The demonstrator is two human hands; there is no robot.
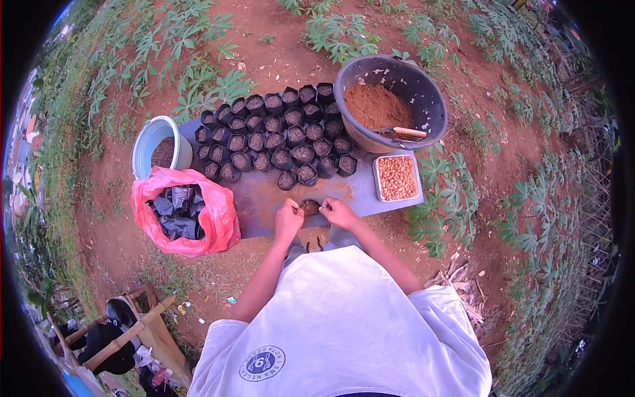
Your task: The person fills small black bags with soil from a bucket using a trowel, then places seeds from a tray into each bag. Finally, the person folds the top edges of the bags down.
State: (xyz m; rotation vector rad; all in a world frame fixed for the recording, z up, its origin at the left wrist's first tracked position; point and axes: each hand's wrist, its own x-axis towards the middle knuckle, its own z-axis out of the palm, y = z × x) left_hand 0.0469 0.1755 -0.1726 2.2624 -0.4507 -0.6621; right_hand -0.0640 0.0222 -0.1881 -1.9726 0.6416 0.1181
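Between my hands, at the near edge of the table, is a small black planting bag (309, 209) with brown soil showing in its mouth. My left hand (290, 215) pinches the bag's left rim. On the opposite side, the fingers of my right hand (336, 210) are closed on its right rim. Just beyond stand rows of black planting bags (274, 141) filled with dark soil, close together and upright. To the right of my right hand sits a square white container (397, 177) of orange-yellow seeds that look like corn kernels.
A large dark basin (431, 126) of reddish soil, with a wooden-handled tool (405, 132), stands at the table's back right. At left are a light-blue bucket (140, 151) and a pink plastic bag (221, 221) of black bags. Leafy plants (450, 192) surround the grey table (258, 205).
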